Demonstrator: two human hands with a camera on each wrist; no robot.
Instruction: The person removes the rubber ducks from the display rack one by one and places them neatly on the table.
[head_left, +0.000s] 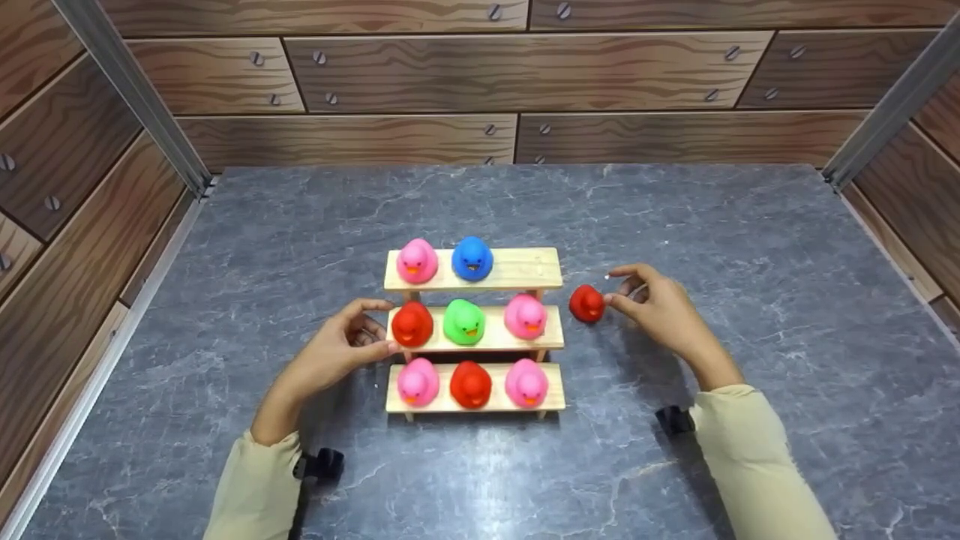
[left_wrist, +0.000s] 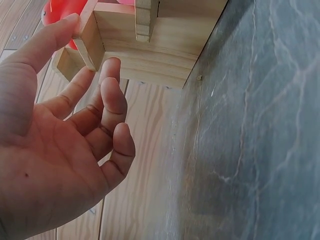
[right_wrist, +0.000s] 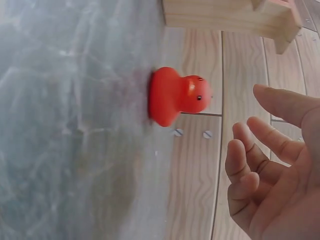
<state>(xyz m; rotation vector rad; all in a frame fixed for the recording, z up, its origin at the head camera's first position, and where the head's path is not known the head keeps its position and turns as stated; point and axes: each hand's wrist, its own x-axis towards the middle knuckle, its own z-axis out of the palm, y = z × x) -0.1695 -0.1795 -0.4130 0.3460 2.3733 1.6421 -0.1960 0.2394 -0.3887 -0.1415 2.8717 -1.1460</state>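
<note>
A three-tier wooden display stand (head_left: 472,402) holds several rubber ducks. My left hand (head_left: 349,339) is at the left end of its middle tier, with thumb and index finger pinching the board's edge beside a red duck (head_left: 412,325). In the left wrist view the other fingers of my left hand (left_wrist: 75,135) are bent and touch nothing. A single red duck (head_left: 586,304) sits upright on the table, right of the stand. My right hand (head_left: 660,307) is just right of this red duck (right_wrist: 172,96), thumb and fingers apart, with a gap to it in the right wrist view.
On the top tier are a pink duck (head_left: 417,261) and a blue duck (head_left: 472,259), with bare board at its right. A green duck (head_left: 464,322) stands mid-stand. Wood-patterned panels (head_left: 480,75) surround the grey marbled table (head_left: 300,217).
</note>
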